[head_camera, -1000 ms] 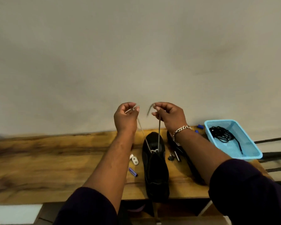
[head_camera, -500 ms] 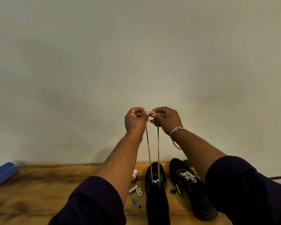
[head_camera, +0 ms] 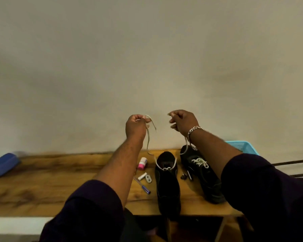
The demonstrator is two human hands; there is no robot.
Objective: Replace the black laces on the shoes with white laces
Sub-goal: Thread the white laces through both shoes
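The white lace [head_camera: 150,137] is threaded through the lowest eyelets of the nearer black shoe [head_camera: 167,182], which sits on the wooden table [head_camera: 42,180] right in front of the person. Half a second back both ends were pinched together and pulled taut overhead; now the hands have split apart and the lace hangs slack and wavy. Left hand [head_camera: 136,126] has its fingers curled round one end, right hand [head_camera: 182,122] pinches the other, chain bracelet [head_camera: 193,131] on that wrist. The second shoe [head_camera: 202,173], matte black, already wears chunky white lacing. Further out: a small blue screwdriver [head_camera: 143,186], a pink-and-white bottle [head_camera: 142,163], a blue plastic basket [head_camera: 241,144]
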